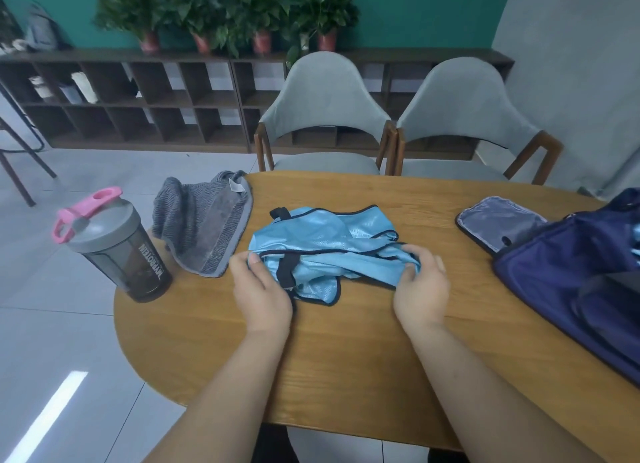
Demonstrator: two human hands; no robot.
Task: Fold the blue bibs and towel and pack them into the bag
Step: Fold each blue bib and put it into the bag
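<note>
A light blue bib point(322, 244) with black trim lies crumpled in the middle of the wooden table point(346, 352). My left hand point(259, 289) pinches its near left edge, thumb on top of the fabric. My right hand point(420, 286) grips the bib's right end, which is bunched in the fingers. A grey towel point(204, 223) lies loosely heaped at the table's far left edge. The navy bag point(575, 272) sits at the right with its flap point(498, 223) thrown open toward the table's middle.
A dark shaker bottle point(114, 248) with a grey lid and pink handle stands at the table's left edge, beside the towel. Two grey chairs point(325, 116) are pushed up to the far side. Behind them runs a low shelf with potted plants.
</note>
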